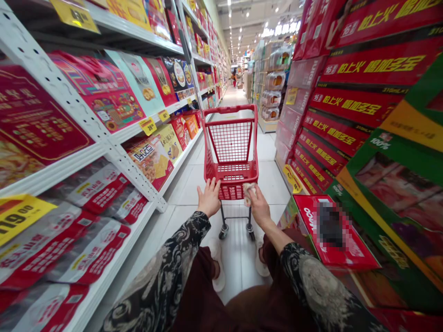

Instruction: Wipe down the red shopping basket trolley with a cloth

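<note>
in the head view, a small red cart [233,172] stands at the middle of the frame, on pale floor tiles [233,286]. the left hand [209,199], just left of centre, has its fingers spread and rests them against the cart's near left edge. the right hand [260,207], just right of centre, pinches a crumpled pale wad [248,193] at the cart's near right corner; whether cloth or paper, i cannot tell. white shelves [126,168] of packaged food fill the left side; stacked red boxes [341,133] rise at upper right.
</note>
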`<state>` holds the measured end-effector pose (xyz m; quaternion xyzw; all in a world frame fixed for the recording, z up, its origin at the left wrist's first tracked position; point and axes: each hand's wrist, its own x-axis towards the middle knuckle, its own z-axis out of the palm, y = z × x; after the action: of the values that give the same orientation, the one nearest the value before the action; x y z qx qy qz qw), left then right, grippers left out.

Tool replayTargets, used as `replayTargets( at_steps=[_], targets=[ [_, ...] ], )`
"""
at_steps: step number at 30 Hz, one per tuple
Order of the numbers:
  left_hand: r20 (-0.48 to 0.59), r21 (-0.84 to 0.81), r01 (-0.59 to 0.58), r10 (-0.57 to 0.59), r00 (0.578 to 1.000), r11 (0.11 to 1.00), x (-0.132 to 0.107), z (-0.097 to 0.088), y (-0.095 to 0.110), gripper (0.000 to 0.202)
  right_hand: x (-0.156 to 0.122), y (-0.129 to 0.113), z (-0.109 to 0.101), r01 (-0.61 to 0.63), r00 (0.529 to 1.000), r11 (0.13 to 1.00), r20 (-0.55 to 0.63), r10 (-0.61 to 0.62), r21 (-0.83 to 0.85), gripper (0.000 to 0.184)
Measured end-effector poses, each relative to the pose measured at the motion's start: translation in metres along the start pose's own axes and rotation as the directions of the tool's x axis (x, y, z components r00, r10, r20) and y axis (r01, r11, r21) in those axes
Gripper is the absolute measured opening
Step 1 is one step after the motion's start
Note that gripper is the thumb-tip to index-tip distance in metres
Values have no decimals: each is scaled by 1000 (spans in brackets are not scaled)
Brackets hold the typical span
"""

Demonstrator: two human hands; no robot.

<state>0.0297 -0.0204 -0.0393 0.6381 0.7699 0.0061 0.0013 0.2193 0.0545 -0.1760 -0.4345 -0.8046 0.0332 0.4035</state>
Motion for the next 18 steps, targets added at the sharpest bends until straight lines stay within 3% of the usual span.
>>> replayTargets(
  at_steps=[4, 8, 10, 13, 18],
  targets=[
    [-1, 22, -8, 8, 1000, 1000, 2, 3, -8, 81, -2, 3, -6, -23, 999, 998, -33, 26, 65, 41],
    [-21, 27, 1, -1, 1000, 1000, 1, 7, -14, 81, 26, -1, -19, -40, 975, 990, -212, 69, 139, 49],
    [-25, 28, 4, -3, 1000, 1000, 0, 9, -15, 82, 37, -7, -18, -11, 969, 987, -243, 50, 159, 51],
    [-19, 35, -3, 4, 1000, 999, -1, 8, -15, 82, 33, -14, -2, -13, 984, 990, -176, 38, 140, 50],
    [-36, 40, -42, 43, 998, 998, -4, 5, -17, 81, -2, -15, 31, -98, 995, 993, -29, 100, 70, 49]
  ],
)
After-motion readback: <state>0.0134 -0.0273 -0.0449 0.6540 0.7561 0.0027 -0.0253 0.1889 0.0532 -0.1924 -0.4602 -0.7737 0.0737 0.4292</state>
